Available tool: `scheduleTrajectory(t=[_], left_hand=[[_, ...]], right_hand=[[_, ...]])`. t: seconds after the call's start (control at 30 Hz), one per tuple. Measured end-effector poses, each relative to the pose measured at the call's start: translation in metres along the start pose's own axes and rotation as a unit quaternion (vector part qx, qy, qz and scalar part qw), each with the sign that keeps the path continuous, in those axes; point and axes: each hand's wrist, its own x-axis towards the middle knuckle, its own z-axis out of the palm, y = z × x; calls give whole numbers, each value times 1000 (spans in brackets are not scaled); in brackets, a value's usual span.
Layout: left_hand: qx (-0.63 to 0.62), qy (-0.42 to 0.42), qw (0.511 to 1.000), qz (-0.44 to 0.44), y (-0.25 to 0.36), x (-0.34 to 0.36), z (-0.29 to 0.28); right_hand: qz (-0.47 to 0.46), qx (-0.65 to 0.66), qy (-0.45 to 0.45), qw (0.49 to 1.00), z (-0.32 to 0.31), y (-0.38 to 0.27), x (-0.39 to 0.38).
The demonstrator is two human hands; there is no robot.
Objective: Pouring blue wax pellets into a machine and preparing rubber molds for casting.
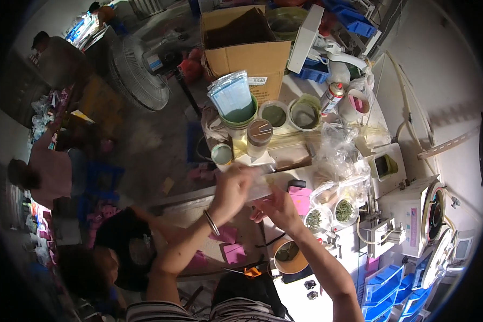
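Quite blurry, fingers of left hand.

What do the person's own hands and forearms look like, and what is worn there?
The left hand and right hand, partly blurred, look ungloved. A silvery bangle circles the left wrist; none shows on the right. The left forearm and right forearm are bare; striped clothing shows below.

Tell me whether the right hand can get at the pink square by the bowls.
Probably yes: the right hand is close beside the pink square, and nothing visible blocks the way; a dark object sits at its far edge.
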Motion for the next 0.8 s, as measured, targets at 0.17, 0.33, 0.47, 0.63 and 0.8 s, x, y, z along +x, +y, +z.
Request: scheduleTrajectory(t=[0.17,0.33,0.47,0.63,0.8], left_hand=[[191,227,953,65,-34,95,-37],[330,113,930,118,-103,137,23],[305,-105,946,41,-137,153,24],[319,-119,940,5,-183,176,26],[457,-174,864,120,-277,209,17]], right_hand=[[-32,-91,108,989,-16,2,-24],[27,-180,172,968,-41,31,-76],[69,-221,232,945,-53,33,-133],[95,-227,366,897,-75,38,-205],[130,-248,421,863,-97,45,-266]])
